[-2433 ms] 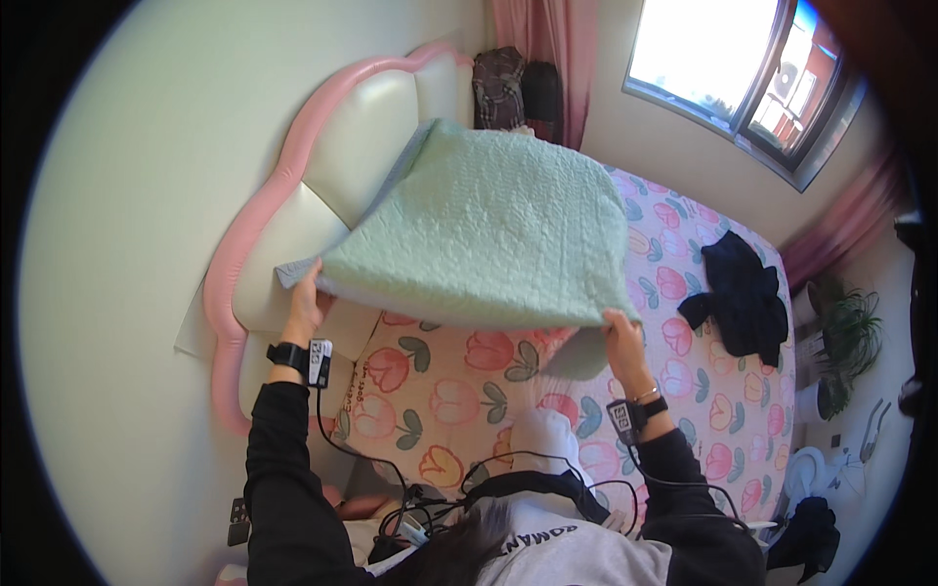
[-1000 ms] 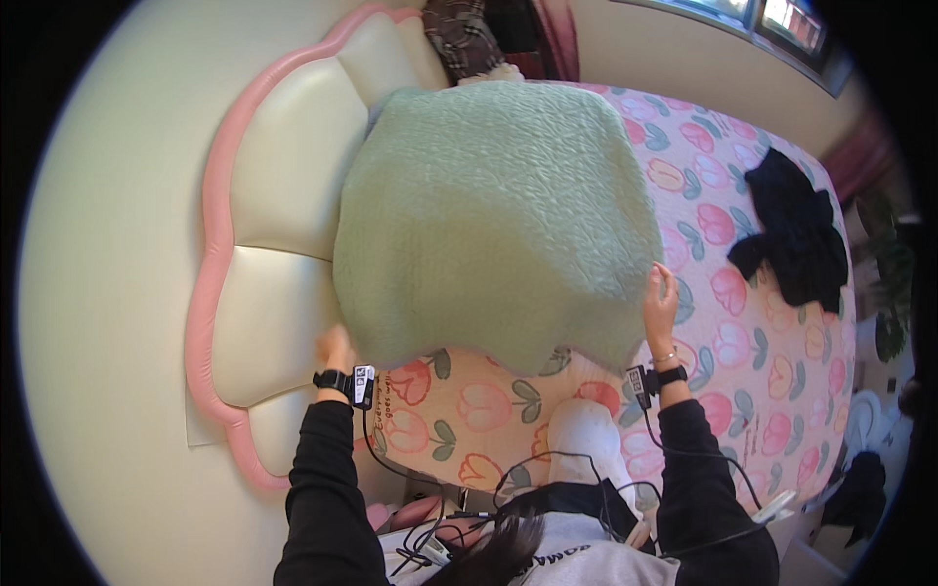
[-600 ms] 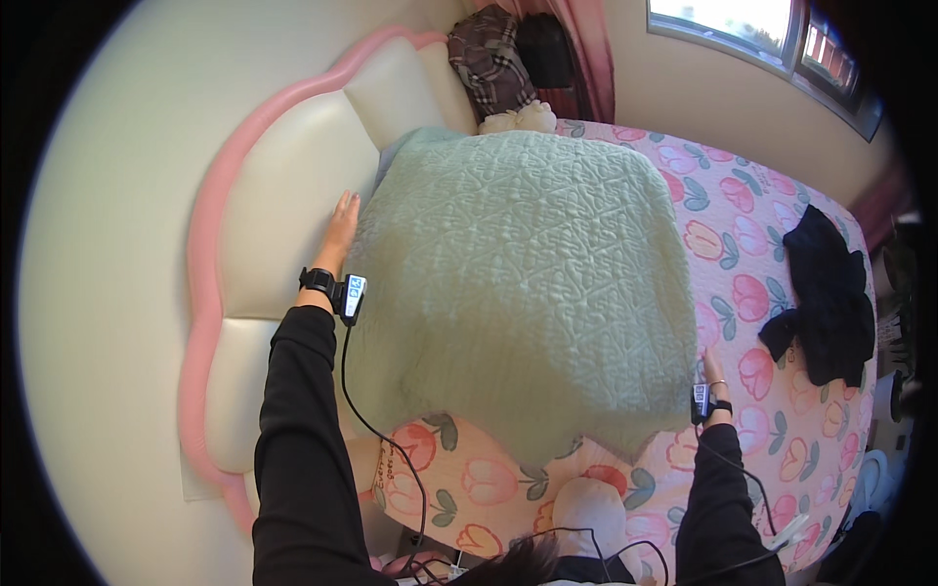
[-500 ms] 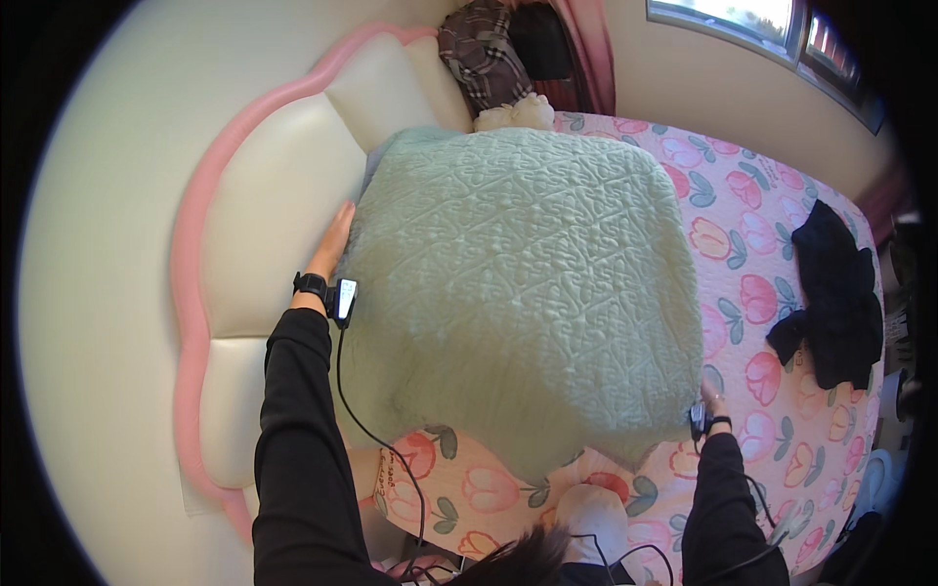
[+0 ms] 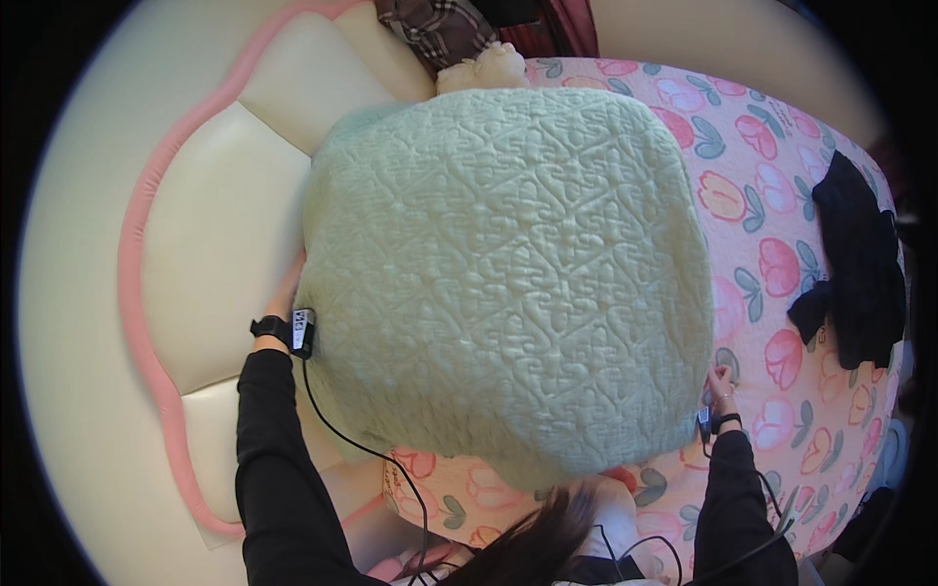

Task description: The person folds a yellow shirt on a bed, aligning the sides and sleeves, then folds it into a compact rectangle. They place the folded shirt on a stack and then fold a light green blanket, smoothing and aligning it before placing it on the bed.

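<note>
A pale green quilted bedspread spreads over the middle of the bed, its surface domed and rounded at the sides. My left hand is at its left edge, between the bedspread and the headboard; the fingers are hidden behind the cloth. At the near right edge, my right hand has its fingers curled in at the bedspread's border, pinching it. Each wrist wears a black strap with a small device and a cable.
A cream padded headboard with pink trim stands at the left. The floral pink sheet shows on the right, with dark clothing lying on it. A cream plush toy and a plaid item sit at the far end.
The bedspread has puffed up and widened, covering more of the near sheet. My left hand's fingers have slipped behind its edge; my right hand stays by the near right border. The view has shifted.
</note>
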A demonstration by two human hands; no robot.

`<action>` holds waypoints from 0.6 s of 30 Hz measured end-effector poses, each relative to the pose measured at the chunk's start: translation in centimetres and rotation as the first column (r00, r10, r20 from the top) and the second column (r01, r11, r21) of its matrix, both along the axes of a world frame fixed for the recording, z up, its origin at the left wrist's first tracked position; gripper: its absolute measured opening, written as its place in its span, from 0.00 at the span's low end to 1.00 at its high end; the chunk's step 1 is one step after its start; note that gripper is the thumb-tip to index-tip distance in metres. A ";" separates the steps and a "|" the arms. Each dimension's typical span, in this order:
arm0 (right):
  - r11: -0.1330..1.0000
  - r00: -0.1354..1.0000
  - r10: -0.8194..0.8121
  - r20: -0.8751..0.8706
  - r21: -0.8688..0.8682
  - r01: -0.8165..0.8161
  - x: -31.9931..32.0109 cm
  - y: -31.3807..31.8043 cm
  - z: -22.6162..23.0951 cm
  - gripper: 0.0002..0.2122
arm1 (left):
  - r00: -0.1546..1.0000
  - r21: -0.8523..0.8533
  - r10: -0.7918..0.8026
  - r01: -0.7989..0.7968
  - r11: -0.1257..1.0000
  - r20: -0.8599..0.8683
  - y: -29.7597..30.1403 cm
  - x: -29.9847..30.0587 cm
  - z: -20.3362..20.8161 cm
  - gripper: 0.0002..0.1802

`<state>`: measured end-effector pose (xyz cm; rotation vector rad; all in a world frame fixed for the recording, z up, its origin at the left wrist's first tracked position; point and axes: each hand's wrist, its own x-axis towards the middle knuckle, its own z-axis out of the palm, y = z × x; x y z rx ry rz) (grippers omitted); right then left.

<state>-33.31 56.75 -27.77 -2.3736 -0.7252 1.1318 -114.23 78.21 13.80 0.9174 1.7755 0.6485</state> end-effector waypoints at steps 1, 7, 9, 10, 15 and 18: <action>0.999 0.998 0.044 0.041 0.016 -0.045 0.2 -0.1 -0.3 0.16 | 1.000 -0.063 0.006 -0.008 0.998 -0.027 -0.4 -0.4 0.4 0.34; 0.999 0.996 0.025 0.089 -0.045 -0.021 1.2 0.1 -2.6 0.17 | 0.931 -0.053 -0.147 0.138 0.989 -0.334 -2.0 -0.8 3.2 0.27; 0.997 0.991 0.082 0.108 -0.010 -0.082 1.2 0.1 -2.7 0.18 | 0.739 -0.043 -0.315 0.362 0.931 -0.595 -1.9 -0.4 4.1 0.25; 0.995 0.987 0.100 0.126 -0.013 -0.099 1.1 0.2 -2.5 0.18 | 0.600 -0.066 -0.380 0.477 0.876 -0.704 -2.0 -0.2 4.4 0.24; 0.995 0.992 0.087 0.095 -0.056 -0.082 0.3 0.1 -0.5 0.19 | 0.484 -0.083 -0.218 0.285 0.955 -0.847 -2.1 -0.5 0.6 0.22; 0.994 0.999 0.030 0.028 -0.109 -0.026 0.1 0.3 0.5 0.21 | 0.764 0.054 -0.207 0.302 0.952 -0.611 -2.3 -2.4 -2.2 0.23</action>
